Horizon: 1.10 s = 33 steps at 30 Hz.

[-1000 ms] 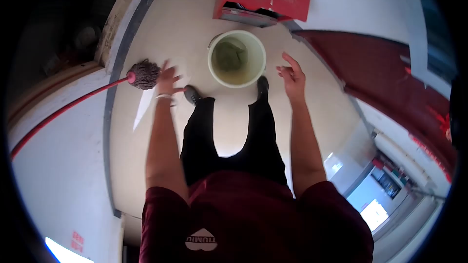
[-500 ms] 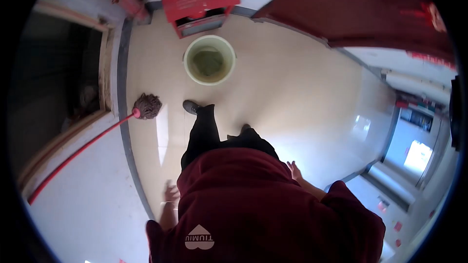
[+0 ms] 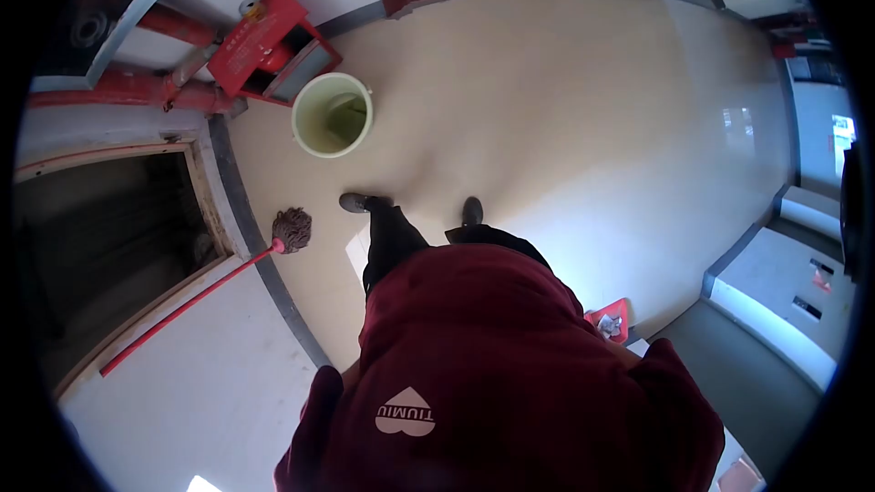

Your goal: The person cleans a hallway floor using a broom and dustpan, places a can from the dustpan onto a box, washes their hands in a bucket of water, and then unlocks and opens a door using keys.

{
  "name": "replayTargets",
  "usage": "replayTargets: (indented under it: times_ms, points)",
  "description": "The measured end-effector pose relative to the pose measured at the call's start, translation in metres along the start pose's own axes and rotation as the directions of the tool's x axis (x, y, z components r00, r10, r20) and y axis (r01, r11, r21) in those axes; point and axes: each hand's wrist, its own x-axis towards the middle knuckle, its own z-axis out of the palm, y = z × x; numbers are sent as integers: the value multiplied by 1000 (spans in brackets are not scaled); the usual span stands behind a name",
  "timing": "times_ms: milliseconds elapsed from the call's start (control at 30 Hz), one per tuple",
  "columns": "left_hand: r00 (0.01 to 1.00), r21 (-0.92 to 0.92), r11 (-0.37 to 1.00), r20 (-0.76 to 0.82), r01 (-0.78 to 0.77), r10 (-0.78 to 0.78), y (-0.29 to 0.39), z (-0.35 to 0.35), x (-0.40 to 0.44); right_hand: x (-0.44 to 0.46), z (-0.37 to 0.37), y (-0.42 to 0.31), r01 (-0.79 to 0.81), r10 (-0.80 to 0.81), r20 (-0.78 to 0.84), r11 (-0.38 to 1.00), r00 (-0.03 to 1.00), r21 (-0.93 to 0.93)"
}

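Observation:
Neither of my hands shows now; my torso in a dark red shirt (image 3: 492, 355) hides them. A bit of my left forearm (image 3: 351, 374) and a bit of my right forearm (image 3: 623, 352) show at my sides. Ahead to the left stands a pale green bucket (image 3: 311, 118) with murky water in it. A mop with a red handle and a brown string head (image 3: 293, 230) leans by the left wall, its head low near the floor. Neither thing is seen touching a hand.
A red fire box (image 3: 251, 50) with a can (image 3: 251, 7) on top stands behind the bucket. Red pipes (image 3: 118, 88) run along the left wall. A dark opening (image 3: 109, 237) is at left. A red basket (image 3: 622, 310) with crumpled paper sits at right.
My view has turned right, so the fire box and bucket now lie further left. Both hands, visible before with nothing seen in them, have gone out of sight. A red basket has come into view.

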Motion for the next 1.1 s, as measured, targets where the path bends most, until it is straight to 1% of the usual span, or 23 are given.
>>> replayTargets:
  times_ms: [100, 167, 267, 367, 467, 533, 567, 600, 633, 667, 700, 733, 767, 800, 833, 867, 900, 1000, 1100]
  points:
    - [998, 118, 991, -7, -64, 65, 11, 22, -13, 8, -36, 21, 14, -14, 12, 1000, 1000, 12]
    - [994, 230, 968, -2, -104, 108, 22, 36, -20, 16, -48, 33, 18, -18, 31, 1000, 999, 12]
    - [985, 390, 906, 18, -163, 169, 41, 54, -25, 28, -43, 45, 17, -18, 87, 1000, 996, 16]
    - [962, 537, 802, 80, -263, 262, 80, 73, -14, 30, -37, 52, 31, -36, 119, 999, 992, 38]
    - [911, 680, 628, 155, -378, 382, 137, 93, 12, 31, -28, 50, 61, -70, 148, 996, 986, 62]
    - [855, 793, 431, 205, -431, 477, 173, 103, 35, 29, -27, 45, 88, -97, 154, 994, 983, 67]
    - [804, 861, 261, 245, -438, 542, 191, 105, 46, 31, -27, 40, 102, -112, 159, 992, 981, 68]
    - [734, 911, 42, 303, -411, 608, 216, 107, 62, 31, -26, 34, 116, -125, 161, 991, 979, 67]
    - [635, 912, -232, 403, -338, 659, 234, 109, 76, 33, -26, 26, 128, -136, 163, 990, 977, 62]
    - [520, 851, -492, 510, -186, 685, 251, 108, 88, 36, -25, 17, 138, -147, 161, 988, 976, 65]
    - [400, 758, -653, 601, -9, 692, 271, 109, 95, 39, -25, 9, 146, -154, 164, 987, 974, 60]
    - [302, 691, -709, 653, 137, 695, 287, 112, 97, 42, -27, -5, 162, -168, 158, 986, 973, 50]
    - [339, 676, -724, 654, 141, 676, 294, 114, 97, 46, -30, -15, 169, -173, 162, 985, 972, 37]
    - [266, 776, -620, 625, -114, 734, 305, 116, 98, 47, -32, -28, 172, -175, 162, 985, 971, 33]
    - [409, 615, -739, 621, 274, 669, 315, 117, 101, 54, -36, -38, 181, -182, 163, 983, 970, 20]
    - [734, 793, -610, 425, -18, 530, 326, 128, 104, 64, -40, -52, 191, -188, 167, 982, 968, 2]
    - [818, 892, -444, 316, -83, 481, 342, 143, 96, 63, -47, -62, 206, -199, 176, 978, 964, -23]
    - [830, 958, -219, 273, -186, 487, 411, 189, 86, 70, -53, -101, 245, -218, 202, 963, 955, -117]
    - [807, 953, -90, 292, -288, 514, 493, 236, 81, 72, -53, -132, 349, -282, 252, 894, 926, -281]
